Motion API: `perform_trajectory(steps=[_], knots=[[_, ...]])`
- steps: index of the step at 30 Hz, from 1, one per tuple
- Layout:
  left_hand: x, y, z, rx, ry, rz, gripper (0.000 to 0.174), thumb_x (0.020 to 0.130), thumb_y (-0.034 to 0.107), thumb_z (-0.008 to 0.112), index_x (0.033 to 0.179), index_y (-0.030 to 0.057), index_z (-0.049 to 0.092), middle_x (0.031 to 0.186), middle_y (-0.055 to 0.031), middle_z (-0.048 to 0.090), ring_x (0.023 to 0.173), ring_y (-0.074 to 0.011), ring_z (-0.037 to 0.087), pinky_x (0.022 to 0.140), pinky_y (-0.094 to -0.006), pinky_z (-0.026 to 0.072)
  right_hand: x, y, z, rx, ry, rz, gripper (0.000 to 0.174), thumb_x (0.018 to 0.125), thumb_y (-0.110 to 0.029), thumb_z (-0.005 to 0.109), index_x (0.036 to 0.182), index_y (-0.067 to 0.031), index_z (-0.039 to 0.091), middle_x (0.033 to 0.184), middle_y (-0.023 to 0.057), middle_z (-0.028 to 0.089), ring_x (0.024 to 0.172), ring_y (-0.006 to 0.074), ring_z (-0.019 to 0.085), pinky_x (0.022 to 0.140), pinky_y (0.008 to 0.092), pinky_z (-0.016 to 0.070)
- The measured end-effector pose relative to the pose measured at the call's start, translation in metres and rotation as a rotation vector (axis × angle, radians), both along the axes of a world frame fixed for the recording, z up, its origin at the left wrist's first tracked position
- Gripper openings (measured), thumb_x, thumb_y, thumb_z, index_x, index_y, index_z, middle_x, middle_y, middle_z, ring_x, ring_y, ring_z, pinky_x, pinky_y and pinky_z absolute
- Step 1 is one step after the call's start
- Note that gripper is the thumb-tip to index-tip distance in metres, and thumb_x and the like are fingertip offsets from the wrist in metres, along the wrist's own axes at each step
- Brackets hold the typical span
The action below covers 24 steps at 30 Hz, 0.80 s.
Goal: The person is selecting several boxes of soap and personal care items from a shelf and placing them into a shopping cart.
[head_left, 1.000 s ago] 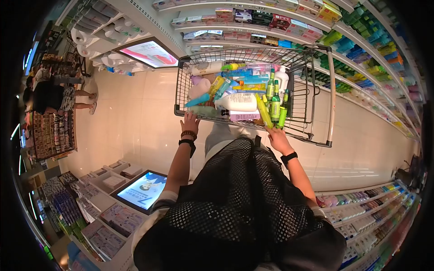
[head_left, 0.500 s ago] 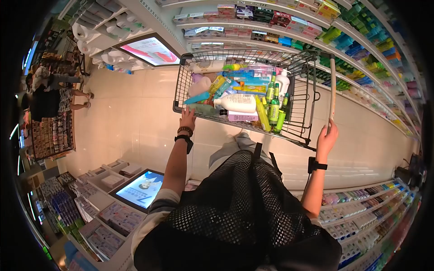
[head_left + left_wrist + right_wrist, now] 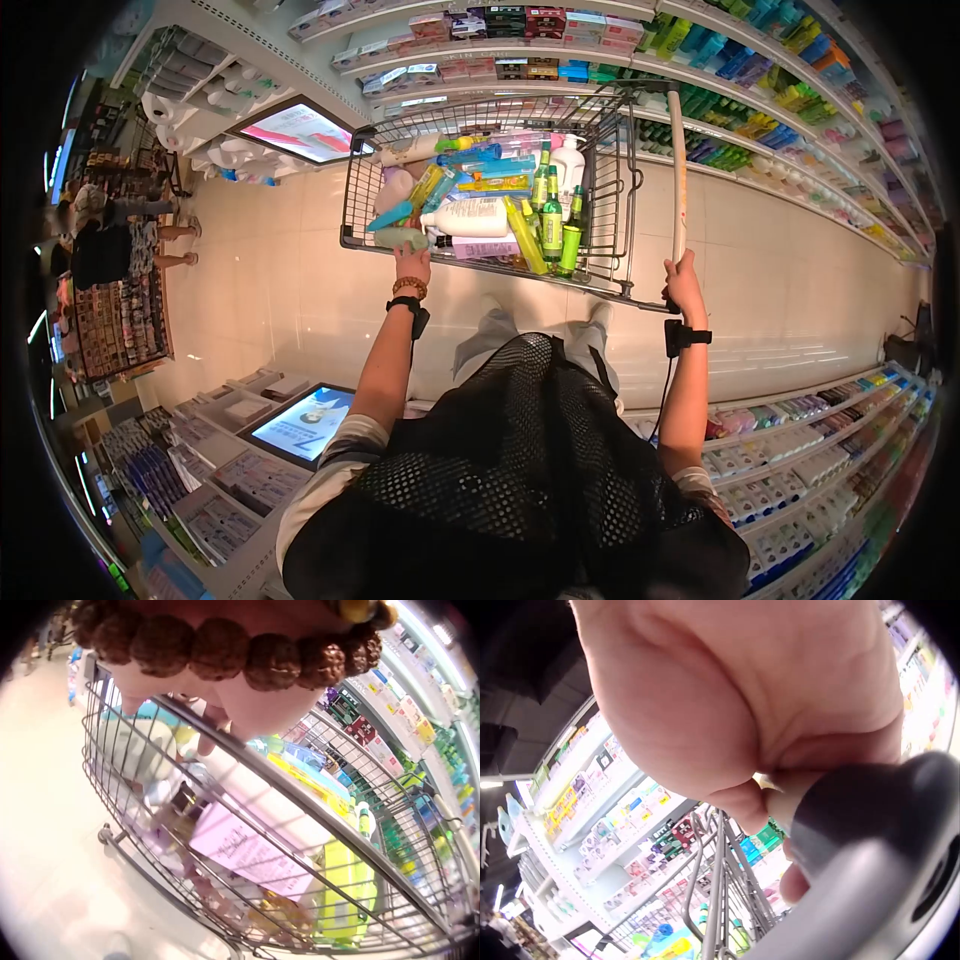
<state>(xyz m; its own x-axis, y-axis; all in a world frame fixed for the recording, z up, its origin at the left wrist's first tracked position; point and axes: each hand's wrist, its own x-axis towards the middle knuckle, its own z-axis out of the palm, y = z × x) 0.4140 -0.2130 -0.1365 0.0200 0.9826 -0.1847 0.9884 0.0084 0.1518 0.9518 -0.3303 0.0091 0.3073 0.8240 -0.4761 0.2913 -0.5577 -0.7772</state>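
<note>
A wire shopping cart stands sideways in front of me, loaded with bottles and packs. My left hand, with a brown bead bracelet at the wrist, holds the near rim; fingers reach over the bar in the left wrist view. At the right end, my right hand grips the near end of the pale handle, beside its dark end piece. Inside the cart lie a large white bottle, a lilac box, several green bottles and a white pump bottle.
Stocked shelves run close along the cart's far side, with more shelves behind me on the right. A lit screen and display bins stand at lower left. People are by a far-left rack; tiled floor lies between.
My right hand has gone from the green bottles at the cart's near side to the handle and grips it. The left hand stays at the rim. The cart has shifted left in view.
</note>
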Motion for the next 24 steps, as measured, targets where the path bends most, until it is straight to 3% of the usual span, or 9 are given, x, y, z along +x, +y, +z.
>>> perform_trajectory(steps=[2,4,6,8,9,13,16,18,24], knots=[[0.052,-0.007,0.009,0.049,0.078,0.058,0.051,0.099,0.042,0.049,0.126,0.0028,0.066,0.131,-0.0239,0.061,0.136,-0.0456,0.040,0.122,-0.0542,0.0166,0.018,-0.011,0.004,-0.026,0.199,0.029,0.026,0.105,-0.021,0.049,0.118,-0.0056,0.032,0.073,0.0079,0.051,0.048,0.0204,0.058,0.045,0.0347,0.0504],[0.108,-0.001,0.023,-0.156,-0.301,0.337,0.058,0.096,0.047,0.052,0.133,0.0030,0.062,0.132,-0.0240,0.061,0.135,-0.0448,0.041,0.122,-0.0553,0.0142,0.039,-0.019,0.013,-0.064,0.347,0.139,0.025,0.106,-0.025,0.048,0.117,-0.0065,0.035,0.075,0.0066,0.052,0.055,0.0187,0.062,0.052,0.0333,0.0527],[0.170,0.005,0.025,-0.332,-0.424,0.536,0.068,0.090,0.051,0.058,0.138,0.0041,0.057,0.137,-0.0229,0.058,0.137,-0.0404,0.042,0.120,-0.0578,0.0167,0.071,-0.018,0.004,-0.098,0.133,0.409,0.031,0.105,-0.032,0.050,0.114,-0.0044,0.040,0.078,0.0066,0.057,0.063,0.0169,0.064,0.057,0.0317,0.0540],[0.260,0.001,0.076,-0.383,-0.056,0.462,0.062,0.090,0.048,0.058,0.136,0.0067,0.059,0.137,-0.0222,0.058,0.139,-0.0383,0.041,0.116,-0.0626,0.0222,0.092,-0.011,0.007,-0.240,0.210,0.524,0.040,0.104,-0.041,0.052,0.110,-0.0021,0.045,0.083,0.0067,0.061,0.069,0.0149,0.064,0.062,0.0306,0.0544],[0.270,0.012,0.019,-0.270,0.116,0.317,0.055,0.090,0.045,0.058,0.132,0.0095,0.063,0.138,-0.0182,0.058,0.141,-0.0363,0.039,0.114,-0.0671,0.0203,0.102,-0.008,0.012,-0.212,0.263,0.615,0.046,0.103,-0.045,0.052,0.112,-0.0005,0.047,0.084,0.0071,0.064,0.070,0.0149,0.063,0.063,0.0301,0.0547],[0.355,0.025,0.039,-0.269,-0.088,0.112,0.045,0.092,0.037,0.061,0.119,0.0016,0.066,0.112,-0.0217,0.070,0.097,-0.0345,0.070,0.086,-0.0427,0.0577,0.143,0.008,0.003,-0.069,0.289,0.674,0.050,0.102,-0.042,0.054,0.126,0.0014,0.047,0.082,0.0089,0.066,0.076,0.0167,0.068,0.066,0.0318,0.0538],[0.367,0.029,0.035,-0.511,-0.033,0.216,0.043,0.092,0.038,0.061,0.111,0.0010,0.070,0.109,-0.0199,0.071,0.095,-0.0330,0.071,0.084,-0.0439,0.0575,0.155,0.020,0.008,0.223,-0.066,0.591,0.061,0.098,-0.036,0.057,0.141,0.0036,0.038,0.083,0.0227,0.069,0.079,0.0403,0.069,0.071,0.0473,0.0530],[0.377,0.025,0.058,-0.695,-0.108,0.323,0.064,0.091,0.048,0.061,0.133,-0.0009,0.057,0.129,-0.0252,0.063,0.119,-0.0390,0.061,0.101,-0.0485,0.0502,0.158,0.032,0.021,0.117,0.016,0.660,0.061,0.098,-0.036,0.058,0.137,0.0066,0.039,0.083,0.0244,0.069,0.081,0.0433,0.068,0.072,0.0487,0.0529],[0.369,0.039,0.007,-0.631,-0.117,0.462,0.083,0.082,0.056,0.069,0.143,0.0031,0.049,0.141,-0.0247,0.054,0.130,-0.0381,0.053,0.109,-0.0492,0.0437,0.176,0.076,0.001,0.094,0.173,0.756,0.075,0.084,-0.039,0.077,0.132,0.0067,0.042,0.093,0.0273,0.070,0.088,0.0366,0.072,0.079,0.0460,0.0558]])
